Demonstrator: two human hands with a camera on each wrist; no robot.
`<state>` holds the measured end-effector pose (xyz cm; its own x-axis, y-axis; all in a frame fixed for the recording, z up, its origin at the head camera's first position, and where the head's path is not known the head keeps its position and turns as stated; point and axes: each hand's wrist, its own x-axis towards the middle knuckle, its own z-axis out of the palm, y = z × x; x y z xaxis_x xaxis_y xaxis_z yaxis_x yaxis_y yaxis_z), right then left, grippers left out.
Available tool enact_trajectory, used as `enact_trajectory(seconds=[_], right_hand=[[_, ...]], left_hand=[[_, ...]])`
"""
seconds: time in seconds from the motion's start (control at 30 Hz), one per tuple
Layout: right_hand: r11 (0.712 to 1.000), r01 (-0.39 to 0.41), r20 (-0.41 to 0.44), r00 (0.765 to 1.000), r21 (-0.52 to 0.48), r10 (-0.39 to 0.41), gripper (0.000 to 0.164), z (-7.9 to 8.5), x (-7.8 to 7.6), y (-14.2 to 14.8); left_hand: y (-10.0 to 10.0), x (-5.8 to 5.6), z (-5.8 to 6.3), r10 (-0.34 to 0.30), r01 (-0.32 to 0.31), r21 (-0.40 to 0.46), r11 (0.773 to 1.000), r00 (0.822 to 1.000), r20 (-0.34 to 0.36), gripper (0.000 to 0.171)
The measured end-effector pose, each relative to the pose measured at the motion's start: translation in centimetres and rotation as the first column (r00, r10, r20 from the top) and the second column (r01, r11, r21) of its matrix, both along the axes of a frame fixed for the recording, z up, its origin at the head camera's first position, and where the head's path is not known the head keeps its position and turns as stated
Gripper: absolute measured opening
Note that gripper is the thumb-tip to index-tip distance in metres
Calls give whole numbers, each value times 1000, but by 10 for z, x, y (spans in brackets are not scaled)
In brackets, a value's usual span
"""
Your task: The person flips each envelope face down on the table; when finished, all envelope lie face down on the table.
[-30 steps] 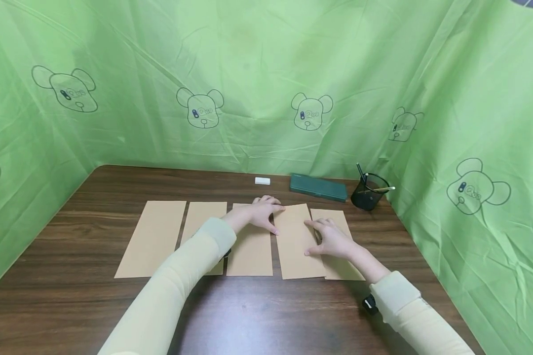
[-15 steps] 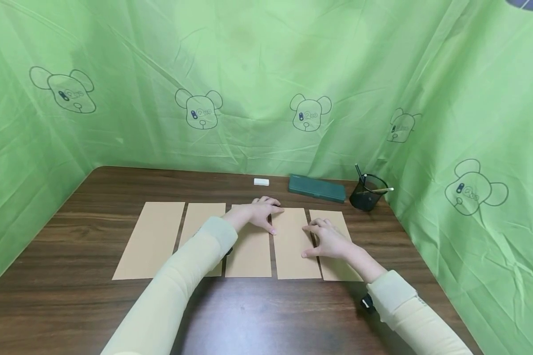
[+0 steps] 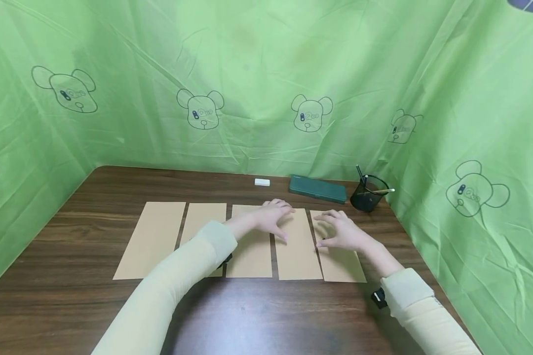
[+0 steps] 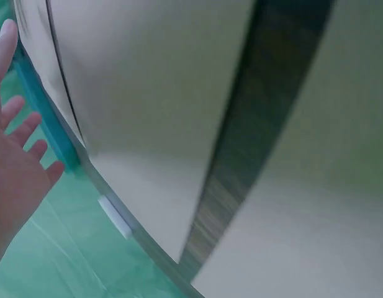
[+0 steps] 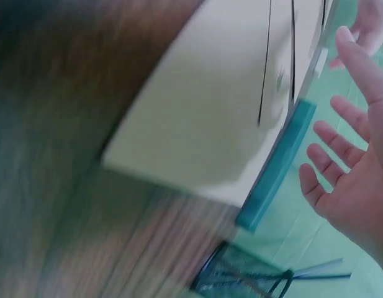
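Observation:
Several brown paper sheets lie side by side in a row in the head view: a left-end sheet [image 3: 151,241], a partly covered second sheet [image 3: 206,212], a middle sheet [image 3: 248,259], a fourth sheet [image 3: 298,259] and a right-end sheet [image 3: 344,268]. My left hand [image 3: 268,217] hovers over the gap between the middle and fourth sheets, fingers spread and holding nothing. Over the upper part of the right-end sheet is my right hand [image 3: 344,232], thumb and fingers apart. Both wrist views show relaxed hands, the left hand [image 4: 17,167] and right hand [image 5: 359,167], with bare palms.
Behind the row on the dark wooden table [image 3: 244,320] lie a white eraser [image 3: 262,182] and a dark green case [image 3: 317,189]. A black mesh pen cup [image 3: 366,199] with pens stands at the back right. Green curtain [image 3: 257,74] surrounds the table's back and sides.
The fourth sheet, earlier slanted and close against the right-end one, came straight with a narrow gap beside it. Since then both hands have come off it and shifted to the right.

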<state>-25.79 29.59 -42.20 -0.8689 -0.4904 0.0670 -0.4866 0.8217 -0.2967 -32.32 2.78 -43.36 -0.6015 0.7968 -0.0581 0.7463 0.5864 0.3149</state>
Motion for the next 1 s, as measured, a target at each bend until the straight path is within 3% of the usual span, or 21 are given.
enact_trajectory(seconds=[0.3, 0.5, 1.0], right_hand=[[999, 25, -17, 1000, -42, -25, 74, 0, -14, 35], [999, 19, 18, 1000, -48, -18, 76, -3, -25, 50], [1000, 6, 88, 996, 7, -6, 77, -18, -48, 70]], left_hand=[[27, 28, -2, 21, -20, 89, 996, 1000, -18, 99], [41, 42, -5, 0, 2, 37, 999, 999, -32, 105], [58, 38, -8, -72, 67, -141, 988, 997, -29, 94]])
